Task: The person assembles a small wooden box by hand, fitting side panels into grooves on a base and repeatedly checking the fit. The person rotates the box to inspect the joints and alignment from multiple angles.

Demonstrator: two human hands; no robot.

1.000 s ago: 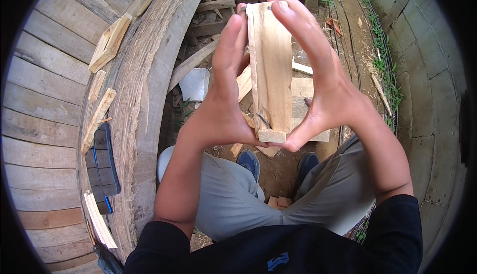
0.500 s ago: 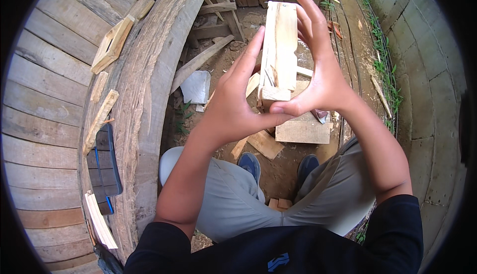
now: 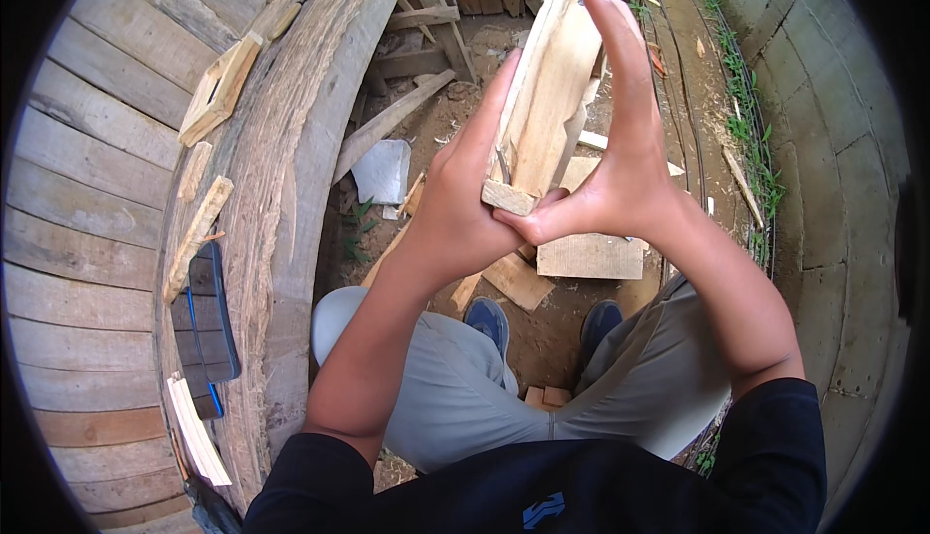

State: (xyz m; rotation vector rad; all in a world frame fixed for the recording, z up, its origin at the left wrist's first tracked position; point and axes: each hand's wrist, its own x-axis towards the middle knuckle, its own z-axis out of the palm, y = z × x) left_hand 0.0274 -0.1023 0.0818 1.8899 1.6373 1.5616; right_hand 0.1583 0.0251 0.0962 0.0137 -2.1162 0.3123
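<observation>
A small box-like piece of joined light wood (image 3: 548, 98) is held up in front of me, tilted with its top leaning right. My left hand (image 3: 463, 180) grips its left side, the fingers running up along the edge and the thumb beneath the lower end. On the other side my right hand (image 3: 620, 151) steadies it, with the thumb under the bottom corner and the forefinger stretched up near the top right. The piece's underside and some of my fingertips are hidden behind it.
To the left runs a thick rough timber beam (image 3: 291, 185) bearing a small wooden frame (image 3: 221, 90), wood strips (image 3: 199, 238) and a dark phone-like slab (image 3: 205, 335). Below my hands lie a wooden block (image 3: 591, 257) and offcuts (image 3: 518, 282). A block wall (image 3: 823, 166) stands right.
The wooden piece has turned, its top swinging right and its lower end shifting left, so more of its broad face shows. Both hands have turned with it.
</observation>
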